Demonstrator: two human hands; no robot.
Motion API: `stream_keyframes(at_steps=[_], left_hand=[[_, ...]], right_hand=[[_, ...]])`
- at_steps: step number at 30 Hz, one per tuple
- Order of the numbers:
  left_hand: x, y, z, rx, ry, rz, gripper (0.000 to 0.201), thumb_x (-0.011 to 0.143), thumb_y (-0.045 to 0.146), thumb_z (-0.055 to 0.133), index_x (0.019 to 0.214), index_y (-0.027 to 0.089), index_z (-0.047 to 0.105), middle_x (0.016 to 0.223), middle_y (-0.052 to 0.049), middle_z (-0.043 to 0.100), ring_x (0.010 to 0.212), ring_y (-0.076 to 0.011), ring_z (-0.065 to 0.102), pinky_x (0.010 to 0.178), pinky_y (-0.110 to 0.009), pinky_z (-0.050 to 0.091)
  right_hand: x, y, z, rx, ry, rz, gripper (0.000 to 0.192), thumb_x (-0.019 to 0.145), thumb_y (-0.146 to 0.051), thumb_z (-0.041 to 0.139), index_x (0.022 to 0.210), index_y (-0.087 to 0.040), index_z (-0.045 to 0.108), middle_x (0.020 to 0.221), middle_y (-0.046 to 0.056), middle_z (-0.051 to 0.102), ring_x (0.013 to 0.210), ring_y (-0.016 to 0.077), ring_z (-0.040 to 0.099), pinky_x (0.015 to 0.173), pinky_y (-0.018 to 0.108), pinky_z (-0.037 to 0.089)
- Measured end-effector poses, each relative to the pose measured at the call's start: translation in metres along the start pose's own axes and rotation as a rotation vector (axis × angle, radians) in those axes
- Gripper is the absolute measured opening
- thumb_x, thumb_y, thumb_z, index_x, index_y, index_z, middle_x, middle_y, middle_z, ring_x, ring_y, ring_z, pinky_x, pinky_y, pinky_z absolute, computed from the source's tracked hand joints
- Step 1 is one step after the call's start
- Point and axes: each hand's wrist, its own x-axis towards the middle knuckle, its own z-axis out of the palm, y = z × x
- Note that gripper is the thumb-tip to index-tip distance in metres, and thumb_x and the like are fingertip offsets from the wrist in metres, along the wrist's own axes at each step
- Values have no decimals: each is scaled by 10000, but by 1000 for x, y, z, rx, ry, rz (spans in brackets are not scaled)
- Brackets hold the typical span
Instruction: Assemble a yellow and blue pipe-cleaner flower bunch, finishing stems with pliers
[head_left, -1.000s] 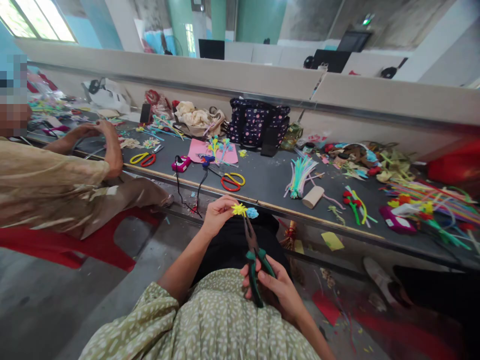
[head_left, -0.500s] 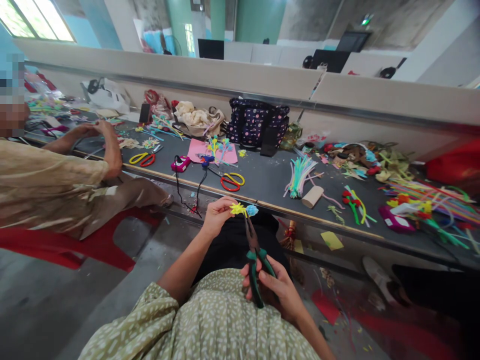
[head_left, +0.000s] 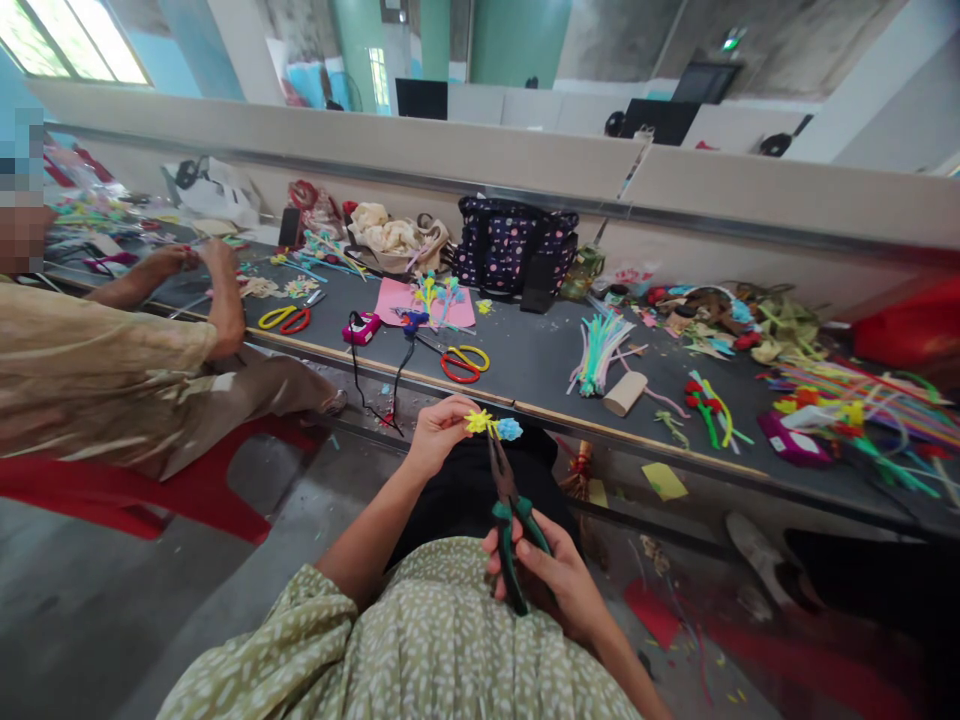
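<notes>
My left hand (head_left: 441, 436) pinches a yellow pipe-cleaner flower (head_left: 478, 422) above my lap. Just right of it sits a fuzzy light-blue flower (head_left: 509, 429), which seems joined to the yellow one. My right hand (head_left: 541, 560) is wrapped round the green handles of long-nose pliers (head_left: 504, 490). The pliers point up and away from me, and their jaw tips meet the piece between the yellow and blue parts. Whether the jaws are fully closed on it is too small to tell.
Scissors (head_left: 465, 364), a blue glue gun (head_left: 413, 321) and pink paper (head_left: 390, 300) with small flowers lie on the dark table (head_left: 525, 350). Pipe cleaners (head_left: 596, 350) and a cardboard tube (head_left: 625, 393) are to the right. A co-worker (head_left: 97, 340) sits at left.
The yellow and blue flowers have shifted slightly right and down with my left fingers. My right hand keeps its grip on the pliers. The co-worker's hands have moved a little.
</notes>
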Motion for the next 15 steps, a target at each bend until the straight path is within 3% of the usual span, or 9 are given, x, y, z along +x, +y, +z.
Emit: stream_keyframes(at_steps=[9,15], left_hand=[[2,6,-6,182,-18,85,64,724,180,728,780,181,758,840,-63,671,771,-162,617,687,-280,492],[4,10,-10,311,-53,136,72,741,203,723,801,196,762,842,-61,685,769,-168,625,692,-287,497]], right_hand=[[2,1,2,-99,35,-45,180,880,-321,645,895,-170,548,916,76,667,677,144,645,552,261,546],[2,2,0,-332,162,-80,241,874,-393,643,884,-172,547,891,67,674,571,109,620,521,240,519]])
